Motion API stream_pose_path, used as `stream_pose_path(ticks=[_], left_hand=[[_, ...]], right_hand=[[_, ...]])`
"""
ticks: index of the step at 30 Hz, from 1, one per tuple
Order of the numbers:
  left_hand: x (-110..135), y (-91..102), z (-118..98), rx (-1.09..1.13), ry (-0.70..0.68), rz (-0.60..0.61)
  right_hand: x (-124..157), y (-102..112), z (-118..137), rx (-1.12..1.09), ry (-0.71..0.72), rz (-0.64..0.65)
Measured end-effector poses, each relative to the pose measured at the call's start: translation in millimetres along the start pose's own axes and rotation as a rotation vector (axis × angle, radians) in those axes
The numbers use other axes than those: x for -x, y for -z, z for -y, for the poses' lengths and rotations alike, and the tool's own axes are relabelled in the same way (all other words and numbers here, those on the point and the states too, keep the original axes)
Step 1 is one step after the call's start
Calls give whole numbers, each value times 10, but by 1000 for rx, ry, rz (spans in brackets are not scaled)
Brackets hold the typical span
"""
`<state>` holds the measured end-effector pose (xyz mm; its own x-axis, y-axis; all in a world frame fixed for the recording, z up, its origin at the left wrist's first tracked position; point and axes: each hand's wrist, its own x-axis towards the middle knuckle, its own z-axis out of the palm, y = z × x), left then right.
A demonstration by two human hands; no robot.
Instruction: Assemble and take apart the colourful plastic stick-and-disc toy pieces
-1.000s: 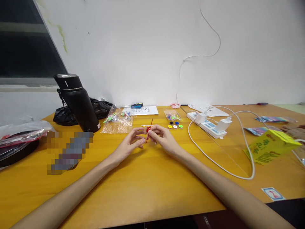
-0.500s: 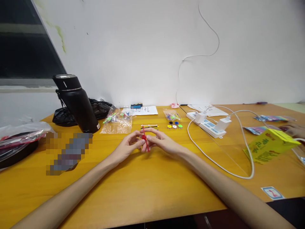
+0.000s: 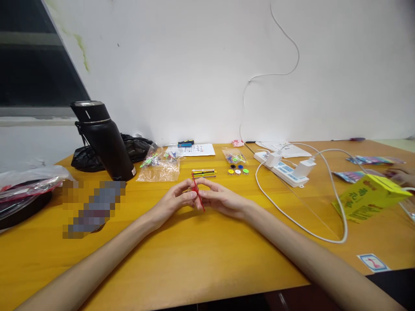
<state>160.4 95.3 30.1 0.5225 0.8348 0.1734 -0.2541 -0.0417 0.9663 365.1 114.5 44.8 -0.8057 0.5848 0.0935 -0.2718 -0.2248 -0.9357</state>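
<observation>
Head view, tilted red stick point(image 3: 197, 192), between fingers point(image 3: 188, 196)

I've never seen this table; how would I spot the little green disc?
Find the white power strip on the table. Left of it in the picture, five small discs sit in two rows. The green disc is at the nearer row's right end; its neighbours are yellow, white, black and blue.

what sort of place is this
Probably an indoor workroom or makeshift assembly spot: a wooden table, a white power strip with plugs in it, and small coloured discs laid out in rows.
</observation>
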Motion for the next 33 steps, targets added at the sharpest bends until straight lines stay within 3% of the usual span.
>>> stream_pose_path(ticks=[12, 21, 33], left_hand=[[12, 5, -37, 24, 18, 16], [8, 18, 15, -16, 37, 28], [20, 54, 108, -71, 75, 61]], right_hand=[[-16, -118, -38, -29, 17, 81], [-38, -82, -50, -12, -24, 51], [-42, -53, -117, 127, 34, 10]])
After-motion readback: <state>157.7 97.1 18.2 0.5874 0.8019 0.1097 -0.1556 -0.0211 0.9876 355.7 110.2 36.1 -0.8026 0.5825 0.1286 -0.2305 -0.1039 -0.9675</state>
